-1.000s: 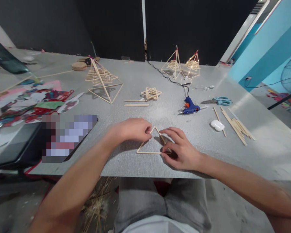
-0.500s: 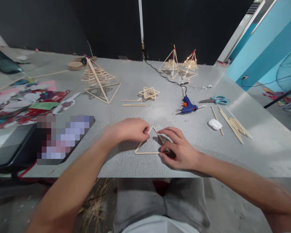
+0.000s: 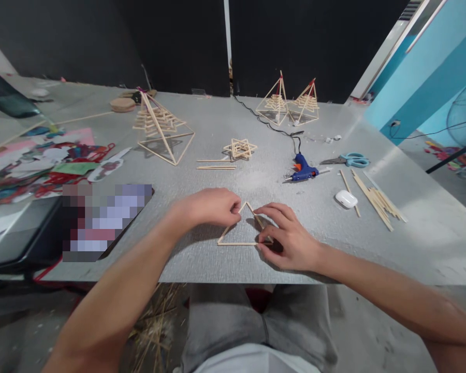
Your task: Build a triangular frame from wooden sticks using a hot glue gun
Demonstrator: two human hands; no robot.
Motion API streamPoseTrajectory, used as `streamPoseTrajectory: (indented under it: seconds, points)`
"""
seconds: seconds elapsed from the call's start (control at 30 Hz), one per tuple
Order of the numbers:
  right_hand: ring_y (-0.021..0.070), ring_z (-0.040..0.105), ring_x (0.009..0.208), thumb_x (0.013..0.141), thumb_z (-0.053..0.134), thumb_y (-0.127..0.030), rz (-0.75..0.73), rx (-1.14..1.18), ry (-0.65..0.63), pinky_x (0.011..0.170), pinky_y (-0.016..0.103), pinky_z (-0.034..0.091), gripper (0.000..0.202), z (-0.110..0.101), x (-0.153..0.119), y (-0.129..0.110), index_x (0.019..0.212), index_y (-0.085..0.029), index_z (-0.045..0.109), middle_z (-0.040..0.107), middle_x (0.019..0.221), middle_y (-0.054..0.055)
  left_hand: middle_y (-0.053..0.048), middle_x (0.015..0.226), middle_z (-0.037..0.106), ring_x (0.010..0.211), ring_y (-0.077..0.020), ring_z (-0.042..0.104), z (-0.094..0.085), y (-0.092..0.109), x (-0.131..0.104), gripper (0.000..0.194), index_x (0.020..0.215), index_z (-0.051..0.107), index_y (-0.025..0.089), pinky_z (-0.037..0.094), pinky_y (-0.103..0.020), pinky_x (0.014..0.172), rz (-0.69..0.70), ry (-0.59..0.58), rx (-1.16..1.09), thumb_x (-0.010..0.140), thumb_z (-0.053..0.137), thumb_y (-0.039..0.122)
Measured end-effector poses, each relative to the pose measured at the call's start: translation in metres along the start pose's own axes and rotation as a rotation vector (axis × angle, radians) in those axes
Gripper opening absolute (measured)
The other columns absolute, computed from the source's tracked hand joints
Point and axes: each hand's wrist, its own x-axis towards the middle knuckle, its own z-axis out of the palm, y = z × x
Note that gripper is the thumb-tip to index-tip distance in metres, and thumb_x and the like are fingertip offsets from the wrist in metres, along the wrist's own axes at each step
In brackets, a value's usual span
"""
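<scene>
A triangle of thin wooden sticks (image 3: pixel 237 244) lies on the grey table in front of me, one side towards the front edge and one corner pointing away. My left hand (image 3: pixel 219 206) pinches its left side near the far corner, with the fingers curled in. At the right side, my right hand (image 3: pixel 289 238) grips the near right corner between thumb and fingers, while the index finger stretches along the right stick. That corner is partly covered by the fingers. Beyond the hands sit a small star-shaped stack of sticks (image 3: pixel 241 149) and a few loose sticks (image 3: pixel 216 168).
To the right are a blue glue gun (image 3: pixel 303 170), scissors (image 3: pixel 353 159), a white case (image 3: pixel 346 199) and a bundle of sticks (image 3: pixel 375 201). Stick pyramids (image 3: pixel 163 129) stand further back. A phone-like device (image 3: pixel 111 223), blurred out, and colourful scraps (image 3: pixel 58 160) lie left.
Both hands keep their hold on the triangle with hardly any movement. The whole view has shifted slightly. The small lights on the far right pyramid no longer glow.
</scene>
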Motion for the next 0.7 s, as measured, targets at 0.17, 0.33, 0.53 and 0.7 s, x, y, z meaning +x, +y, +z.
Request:
streamPoseTrajectory:
  seconds: [0.17, 0.33, 0.53, 0.7]
  points:
    - [0.0357, 0.053, 0.142, 0.097, 0.071, -0.028, 0.004, -0.009, -0.004, 0.114, 0.059, 0.051, 0.006, 0.0005, -0.0002, 0.0005, 0.100, -0.023, 0.070, 0.064, 0.148, 0.015, -0.001, 0.071, 0.068, 0.062, -0.0194, 0.053, -0.0001, 0.0005, -0.0001, 0.011, 0.075, 0.063, 0.024, 0.029, -0.034, 0.060, 0.001, -0.005, 0.008, 0.085, 0.063, 0.029]
    - [0.0354, 0.053, 0.142, 0.097, 0.071, -0.028, -0.003, 0.001, 0.008, 0.115, 0.059, 0.051, 0.006, 0.0007, -0.0008, 0.0006, 0.100, -0.023, 0.070, 0.065, 0.146, 0.016, -0.001, 0.073, 0.069, 0.064, -0.0200, 0.054, -0.0009, 0.0012, -0.0004, 0.011, 0.076, 0.064, 0.024, 0.030, -0.034, 0.059, -0.006, -0.009, 0.013, 0.085, 0.062, 0.030]
    - [0.0353, 0.053, 0.142, 0.095, 0.073, -0.028, 0.016, 0.016, 0.004, 0.116, 0.059, 0.050, 0.007, 0.0021, -0.0018, 0.0008, 0.100, -0.023, 0.071, 0.065, 0.147, 0.015, -0.002, 0.074, 0.070, 0.067, -0.0204, 0.056, -0.0016, 0.0019, -0.0011, 0.010, 0.077, 0.065, 0.024, 0.032, -0.034, 0.061, 0.009, -0.009, 0.025, 0.085, 0.063, 0.028]
    - [0.0348, 0.054, 0.141, 0.096, 0.072, -0.028, 0.008, 0.005, 0.011, 0.115, 0.058, 0.051, 0.006, 0.0025, -0.0014, 0.0009, 0.100, -0.023, 0.070, 0.065, 0.147, 0.015, -0.002, 0.074, 0.070, 0.066, -0.0203, 0.055, -0.0021, 0.0027, -0.0015, 0.010, 0.077, 0.065, 0.024, 0.031, -0.034, 0.061, 0.001, -0.010, 0.027, 0.086, 0.063, 0.028]
